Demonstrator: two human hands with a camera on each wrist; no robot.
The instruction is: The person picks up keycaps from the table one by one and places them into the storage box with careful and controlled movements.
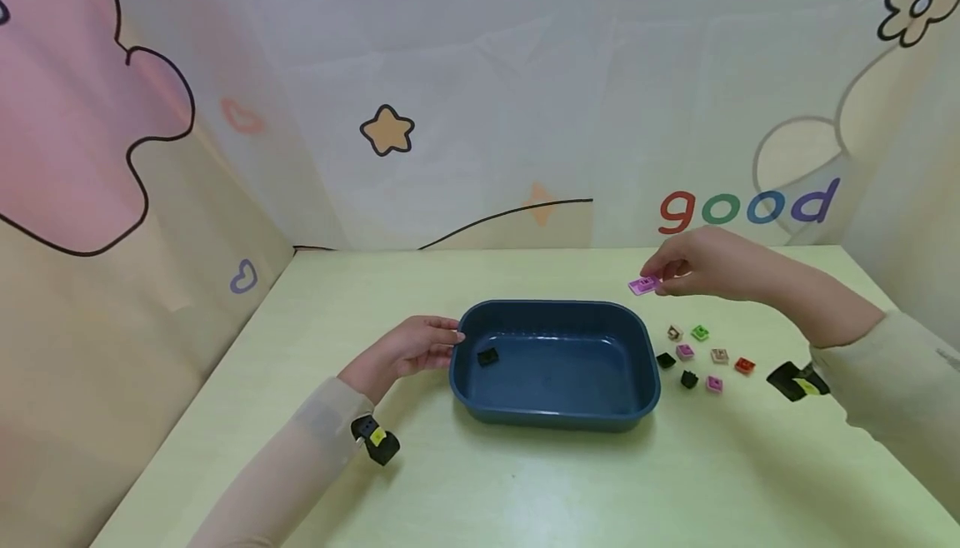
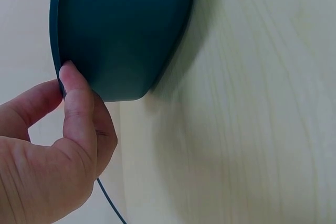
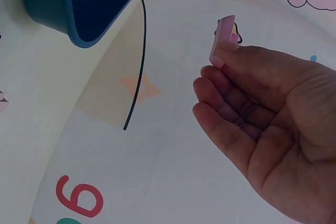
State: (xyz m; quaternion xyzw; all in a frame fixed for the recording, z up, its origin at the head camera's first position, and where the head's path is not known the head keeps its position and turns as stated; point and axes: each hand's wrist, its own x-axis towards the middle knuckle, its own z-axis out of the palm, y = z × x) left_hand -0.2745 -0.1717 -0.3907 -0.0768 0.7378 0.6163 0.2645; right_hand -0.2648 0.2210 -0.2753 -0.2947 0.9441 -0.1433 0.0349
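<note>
A dark blue basin [image 1: 570, 373] stands on the table with a small black piece [image 1: 488, 356] lying in its left end. My left hand [image 1: 418, 346] grips the basin's left rim, the thumb [image 2: 76, 90] on one side and fingers on the other. Beyond the basin's far right corner, my right hand [image 1: 693, 263] is raised above the table. Between its thumb and fingertips it pinches a flat pink rectangular piece [image 1: 642, 285] with a raised part on top. The right wrist view shows this pink piece [image 3: 224, 38] edge-on, the other fingers curled beneath.
Several small pieces are scattered right of the basin, among them a green piece [image 1: 700, 332], a red piece [image 1: 744, 366] and a black piece [image 1: 689, 379]. A printed curtain [image 1: 480, 98] hangs behind the pale table [image 1: 525, 490] and along its sides.
</note>
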